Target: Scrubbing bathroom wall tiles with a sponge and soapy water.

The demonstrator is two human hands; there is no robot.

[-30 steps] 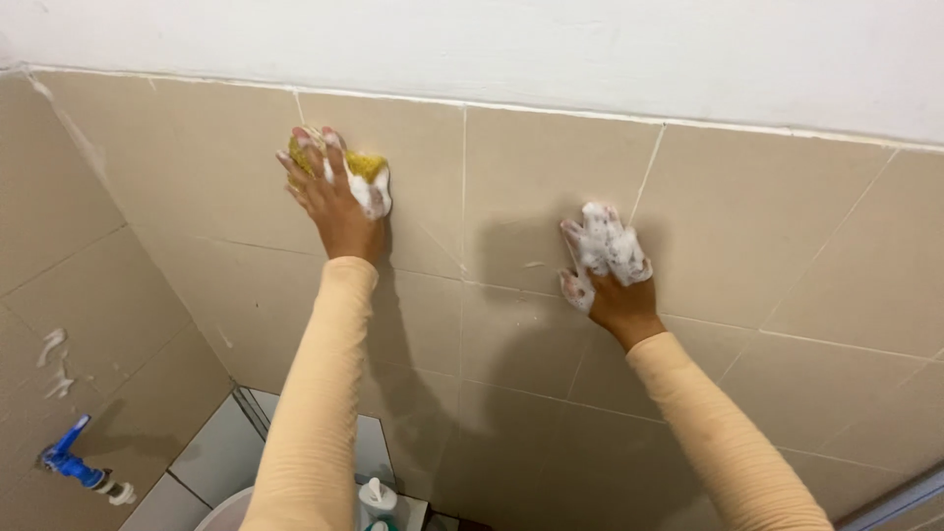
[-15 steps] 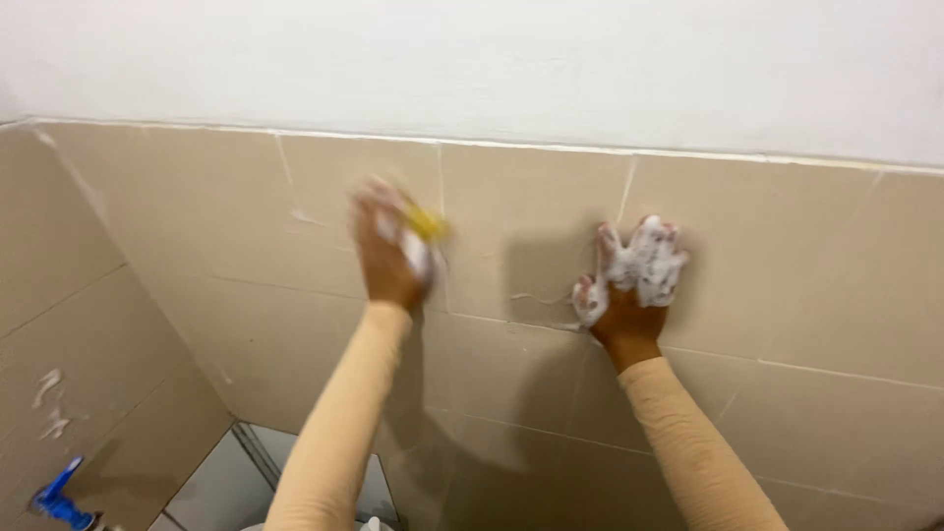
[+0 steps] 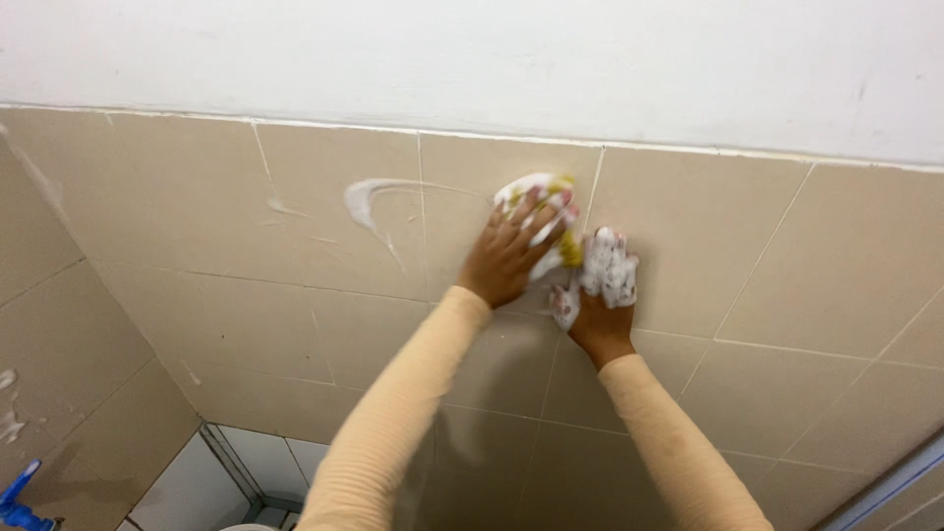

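My left hand (image 3: 511, 251) presses a yellow, foam-covered sponge (image 3: 551, 211) flat against the beige wall tiles (image 3: 324, 197), just under the white upper wall. My right hand (image 3: 598, 295) rests on the tile right beside it, fingers spread and coated in white foam, holding nothing. The two hands nearly touch. A curved streak of white foam (image 3: 369, 197) marks the tile to the left of the sponge.
A blue tap (image 3: 15, 506) sticks out of the side wall at the bottom left. Foam blobs (image 3: 8, 418) cling to that side wall. White floor tiles (image 3: 206, 482) show at the bottom. A pale frame edge (image 3: 885, 487) runs at the lower right.
My left hand has swept the sponge to the right across the tiles, leaving a foam streak, and now sits against my right hand. The right hand stayed roughly in place.
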